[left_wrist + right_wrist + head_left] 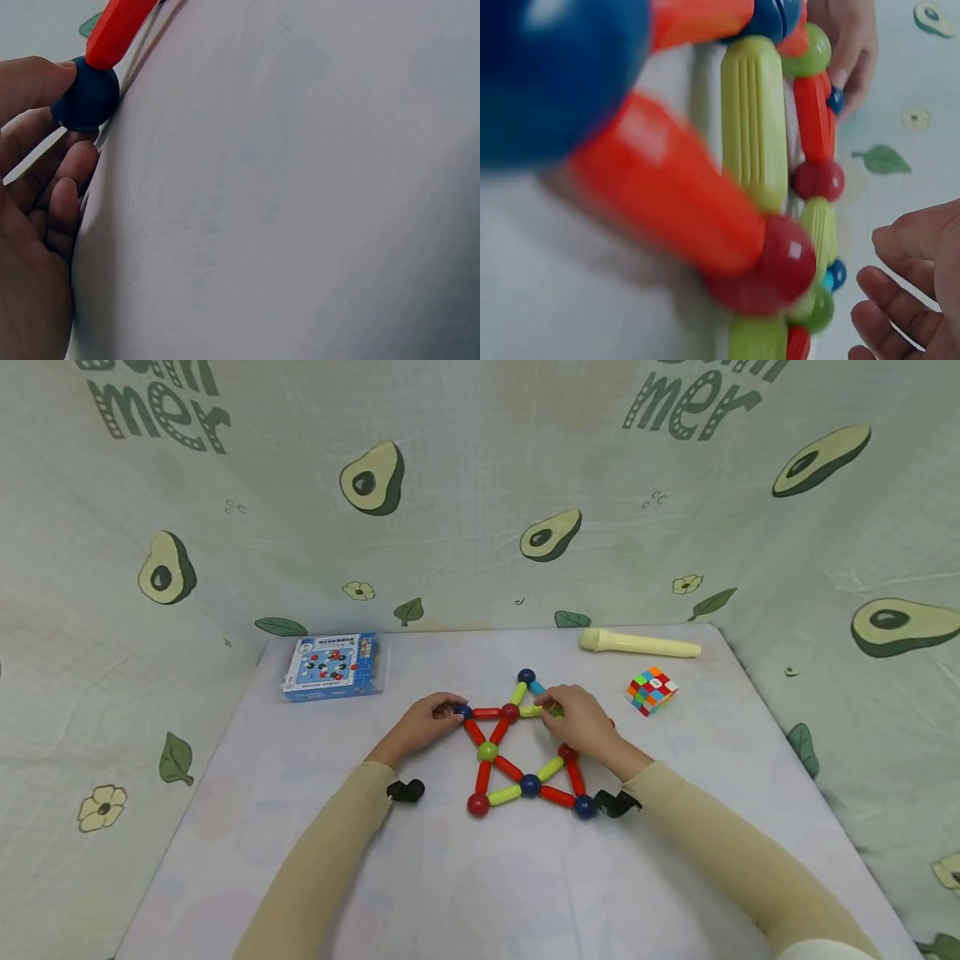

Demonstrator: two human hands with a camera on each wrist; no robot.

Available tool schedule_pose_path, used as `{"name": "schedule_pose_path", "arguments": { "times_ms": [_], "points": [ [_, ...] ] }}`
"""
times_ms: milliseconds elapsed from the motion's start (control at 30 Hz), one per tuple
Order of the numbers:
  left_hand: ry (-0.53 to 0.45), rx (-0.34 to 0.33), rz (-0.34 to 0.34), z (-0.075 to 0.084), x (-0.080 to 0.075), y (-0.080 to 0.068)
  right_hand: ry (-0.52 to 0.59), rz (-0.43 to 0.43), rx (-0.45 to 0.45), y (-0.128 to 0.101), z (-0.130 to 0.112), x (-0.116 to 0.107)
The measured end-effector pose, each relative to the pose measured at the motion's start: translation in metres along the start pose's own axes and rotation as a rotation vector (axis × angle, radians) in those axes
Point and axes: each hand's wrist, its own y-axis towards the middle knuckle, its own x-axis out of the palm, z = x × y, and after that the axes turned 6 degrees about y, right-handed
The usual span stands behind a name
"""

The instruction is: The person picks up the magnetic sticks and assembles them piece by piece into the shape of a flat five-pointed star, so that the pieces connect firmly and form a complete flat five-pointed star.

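Though tiny overhead — blue ball pinched.

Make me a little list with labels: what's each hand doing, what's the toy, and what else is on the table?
toy: star of rods and balls, flat on the table
left hand: pinches the blue ball at the star's left tip
right hand: fingers on the star's upper right part
box: blue, back left
cube: coloured, right of the star
tube: cream, lying at the back
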Motion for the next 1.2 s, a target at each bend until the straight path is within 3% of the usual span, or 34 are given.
{"name": "schedule_pose_path", "arguments": {
  "times_ms": [200,400,633,867,967,1200],
  "points": [
    [0.005,-0.026,0.029,-0.005,-0.008,-0.005,0.009,0.017,0.078,-0.009,0.029,-0.017],
    [0.035,-0.072,0.103,-0.006,-0.017,-0.012,0.03,-0.049,0.152,-0.013,0.05,-0.02],
    [0.137,-0.087,0.126,-0.004,-0.015,-0.012,0.053,-0.096,0.174,-0.006,0.06,-0.014],
    [0.149,-0.091,0.14,-0.003,-0.014,-0.013,0.066,-0.099,0.163,0.002,0.061,-0.012],
    [0.205,-0.066,0.133,0.004,-0.009,-0.011,0.042,-0.106,0.145,0.008,0.057,-0.012],
    [0.45,-0.041,0.094,0.04,0.019,0.003,0.072,-0.163,0.095,0.031,0.034,-0.007]
  ]
}}
